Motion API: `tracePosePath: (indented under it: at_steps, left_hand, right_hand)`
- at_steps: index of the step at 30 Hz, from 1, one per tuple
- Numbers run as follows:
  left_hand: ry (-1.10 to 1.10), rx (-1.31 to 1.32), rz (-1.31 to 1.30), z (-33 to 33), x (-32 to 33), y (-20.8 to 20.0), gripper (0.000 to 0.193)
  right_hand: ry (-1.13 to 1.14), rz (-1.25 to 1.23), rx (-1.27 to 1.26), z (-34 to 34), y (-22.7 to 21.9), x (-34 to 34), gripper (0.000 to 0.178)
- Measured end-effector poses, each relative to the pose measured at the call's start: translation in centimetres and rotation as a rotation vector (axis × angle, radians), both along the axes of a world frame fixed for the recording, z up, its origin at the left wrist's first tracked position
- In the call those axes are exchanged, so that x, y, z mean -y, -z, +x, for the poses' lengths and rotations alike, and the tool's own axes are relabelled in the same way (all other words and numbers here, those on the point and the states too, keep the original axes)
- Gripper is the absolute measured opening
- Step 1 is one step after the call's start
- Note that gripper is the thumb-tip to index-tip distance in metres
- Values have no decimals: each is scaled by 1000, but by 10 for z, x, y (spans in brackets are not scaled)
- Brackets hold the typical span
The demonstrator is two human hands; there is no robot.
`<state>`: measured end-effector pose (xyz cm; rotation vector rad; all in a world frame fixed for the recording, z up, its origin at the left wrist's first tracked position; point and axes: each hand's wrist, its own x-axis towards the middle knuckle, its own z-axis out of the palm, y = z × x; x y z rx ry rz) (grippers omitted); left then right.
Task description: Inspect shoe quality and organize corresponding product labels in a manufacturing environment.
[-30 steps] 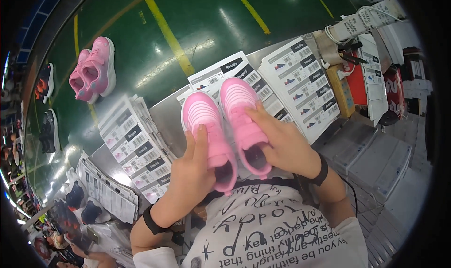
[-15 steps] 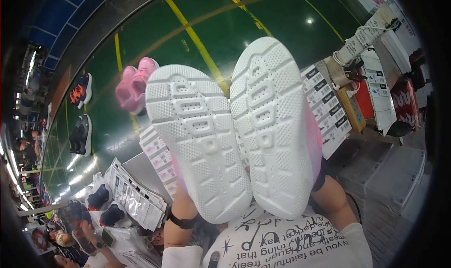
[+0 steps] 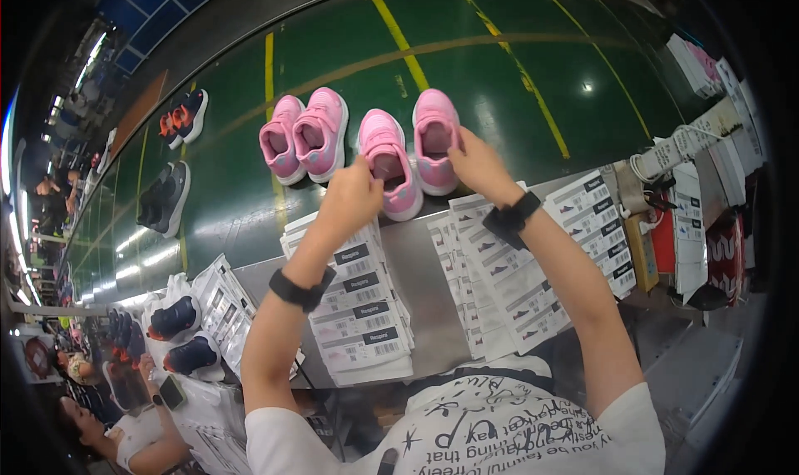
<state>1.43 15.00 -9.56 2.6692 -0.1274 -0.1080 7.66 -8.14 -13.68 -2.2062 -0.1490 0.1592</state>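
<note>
Two pink sneakers are upright, toes pointing away, at the near edge of a green belt (image 3: pixel 516 134). My left hand (image 3: pixel 354 193) is closed on the side of the left pink sneaker (image 3: pixel 383 129), by its ankle opening. My right hand (image 3: pixel 484 167) pinches the collar of the right pink sneaker (image 3: pixel 436 107) from its right side. The right sneaker sits slightly farther away than the left one. Whether their soles rest fully on the belt, I cannot tell. Just left of them stands a matching pink pair (image 3: pixel 326 109), touched by neither hand.
Stacks of printed label sheets (image 3: pixel 354 308) lie on the metal ledge before me, with more label sheets (image 3: pixel 508 267) to the right. Dark grey sneakers (image 3: pixel 171 198) and navy-orange sneakers (image 3: pixel 187 117) stand farther left. At lower left a co-worker (image 3: pixel 137 437) sits near navy shoes (image 3: pixel 179 317).
The two pink sneakers, held up with white soles facing me, have come down and away to the belt edge and now stand upright. Both hands have come into sight. The view has shifted.
</note>
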Motion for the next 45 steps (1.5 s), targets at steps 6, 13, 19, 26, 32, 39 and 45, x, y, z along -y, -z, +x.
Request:
tracePosePath:
  at_steps: [6, 13, 19, 26, 32, 39, 45]
  left_hand:
    - [152, -10, -264, -110, -58, -77, 47]
    - [108, 56, 58, -130, -60, -24, 110]
    - [201, -26, 227, -129, -69, 8, 84]
    - [162, -26, 169, -127, -62, 4, 78]
    - [202, 54, 241, -122, -59, 8, 79]
    - [139, 120, 248, -116, -72, 6, 77]
    - [196, 129, 229, -117, -73, 9, 64]
  right_hand:
    - [-304, -63, 495, -91, -53, -8, 39]
    - [-607, 14, 451, -125, -30, -79, 40]
    - [-664, -234, 491, -118, -6, -95, 41]
    - [-641, -204, 515, -116, -3, -97, 27]
    - [-671, -326, 632, -128, -7, -94, 33]
    - [-668, -457, 782, -139, -12, -98, 36]
    - [-592, -218, 641, -123, -5, -99, 28]
